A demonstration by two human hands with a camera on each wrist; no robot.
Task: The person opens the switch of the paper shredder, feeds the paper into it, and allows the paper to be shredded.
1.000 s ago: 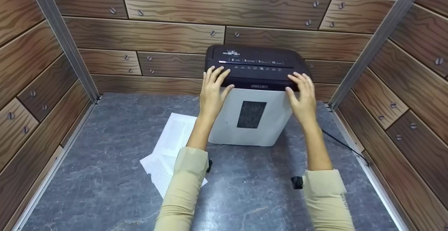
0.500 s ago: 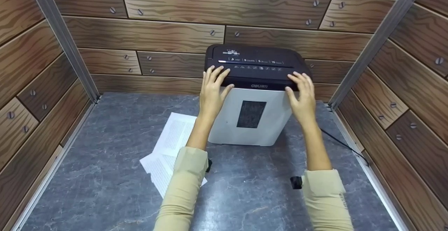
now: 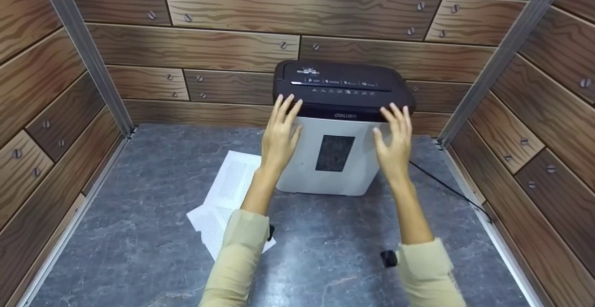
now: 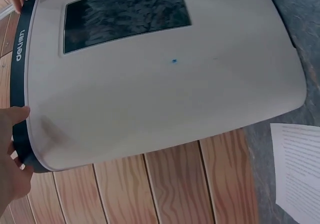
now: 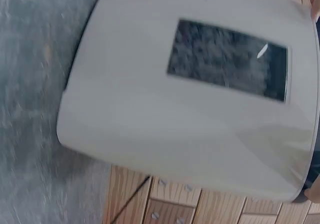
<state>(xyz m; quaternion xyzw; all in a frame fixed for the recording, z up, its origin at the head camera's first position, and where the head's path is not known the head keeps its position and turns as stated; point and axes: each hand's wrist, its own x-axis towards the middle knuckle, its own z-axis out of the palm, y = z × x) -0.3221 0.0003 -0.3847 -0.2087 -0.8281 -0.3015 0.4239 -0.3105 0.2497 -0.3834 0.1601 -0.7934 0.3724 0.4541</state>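
Observation:
A paper shredder with a black top and a light grey bin stands upright near the back wall. Shredded paper shows through its dark window in the left wrist view. My left hand is at the shredder's front left top corner, fingers spread and fairly straight, fingertips over the black rim. At the front right corner my right hand mirrors it, its fingers apart and fingertips right at the rim. Neither hand grips anything. Printed paper sheets lie left of the shredder, partly hidden by my left forearm.
A black power cord runs from behind the shredder to the right wall. Wood-patterned panels enclose the back and both sides, with grey metal posts in the corners. The tabletop is dark grey and marbled.
Both hands have drawn back a little toward me from the top of the shredder, and the right hand has also shifted slightly left. The shredder and the papers stay in place.

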